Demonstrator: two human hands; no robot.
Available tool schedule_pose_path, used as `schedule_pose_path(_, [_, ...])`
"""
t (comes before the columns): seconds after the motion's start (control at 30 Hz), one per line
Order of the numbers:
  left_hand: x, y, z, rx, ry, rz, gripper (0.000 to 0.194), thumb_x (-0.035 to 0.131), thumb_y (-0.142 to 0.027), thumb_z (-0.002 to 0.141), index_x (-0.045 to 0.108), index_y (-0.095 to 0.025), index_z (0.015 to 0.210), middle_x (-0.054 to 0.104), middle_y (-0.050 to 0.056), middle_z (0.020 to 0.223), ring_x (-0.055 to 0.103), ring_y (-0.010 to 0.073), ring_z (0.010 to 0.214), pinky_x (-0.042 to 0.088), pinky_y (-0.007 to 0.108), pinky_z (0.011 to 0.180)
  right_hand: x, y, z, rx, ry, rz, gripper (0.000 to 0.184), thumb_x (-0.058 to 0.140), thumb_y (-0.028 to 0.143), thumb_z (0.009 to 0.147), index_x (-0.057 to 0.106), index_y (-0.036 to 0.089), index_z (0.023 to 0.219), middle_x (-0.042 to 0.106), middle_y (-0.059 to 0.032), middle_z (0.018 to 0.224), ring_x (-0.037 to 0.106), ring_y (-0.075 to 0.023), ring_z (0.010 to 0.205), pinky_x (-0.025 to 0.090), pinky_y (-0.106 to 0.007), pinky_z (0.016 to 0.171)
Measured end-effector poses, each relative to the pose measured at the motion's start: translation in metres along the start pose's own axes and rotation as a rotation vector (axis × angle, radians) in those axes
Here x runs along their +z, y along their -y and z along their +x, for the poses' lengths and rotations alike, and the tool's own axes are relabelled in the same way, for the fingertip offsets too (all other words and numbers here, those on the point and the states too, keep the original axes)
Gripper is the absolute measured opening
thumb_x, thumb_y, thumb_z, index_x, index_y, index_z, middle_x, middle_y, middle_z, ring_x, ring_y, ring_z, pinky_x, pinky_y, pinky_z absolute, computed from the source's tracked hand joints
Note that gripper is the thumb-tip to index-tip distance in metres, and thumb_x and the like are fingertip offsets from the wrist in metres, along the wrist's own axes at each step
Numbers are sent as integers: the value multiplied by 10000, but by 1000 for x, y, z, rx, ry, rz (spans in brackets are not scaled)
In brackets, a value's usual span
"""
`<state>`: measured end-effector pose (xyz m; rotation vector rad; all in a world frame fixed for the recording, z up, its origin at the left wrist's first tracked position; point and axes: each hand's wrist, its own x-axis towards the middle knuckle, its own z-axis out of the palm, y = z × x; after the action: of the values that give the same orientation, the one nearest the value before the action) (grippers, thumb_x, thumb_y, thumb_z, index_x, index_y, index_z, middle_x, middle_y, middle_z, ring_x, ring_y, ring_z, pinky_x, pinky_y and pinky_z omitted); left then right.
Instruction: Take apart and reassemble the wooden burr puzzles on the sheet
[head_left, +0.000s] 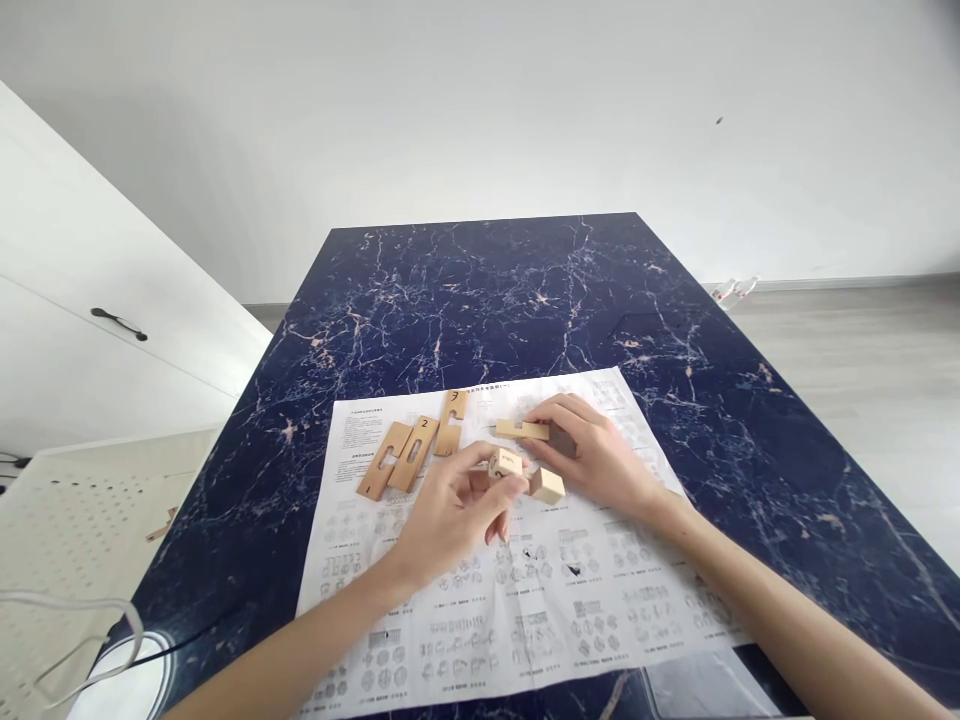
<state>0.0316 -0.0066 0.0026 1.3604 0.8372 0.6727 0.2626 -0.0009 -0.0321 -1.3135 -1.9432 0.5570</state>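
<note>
My left hand is closed on a small pale wooden block with dark marks on its faces. My right hand pinches a notched wooden puzzle piece by its right end. Just below that hand a second pale block shows; whether it is held or resting I cannot tell. Left of my hands lie three flat slotted wooden pieces, numbered 1, 2 and 3. Under everything is a printed instruction sheet with diagrams.
The dark blue marbled table extends to a white wall. A white cabinet stands at left, above a perforated cream surface. A white round object and cable lie at lower left. A clear flat pouch sits at the front right.
</note>
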Motion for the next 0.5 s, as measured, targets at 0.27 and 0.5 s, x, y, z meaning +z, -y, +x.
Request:
schedule_pose_path(0.27, [-6,-2,3,123,-121,-286,488,425,-602,1127,573,-184,923,705,45,936,596,78,462,399,207,398,0,2,-1,17,8,-29,105,641,308,1064,620,255,1152,709,-101,1083,647,-289,997,555,-472,867])
schedule_pose_path(0.5, [-8,-1,5,79,-132,-344,496,407,-663,1108,433,-230,867,632,-41,704,576,104,394,421,211,368,-1,0,-2,-50,-33,-23,132,638,296,1065,641,261,1192,701,-108,1134,653,-297,1051,581,-499,900])
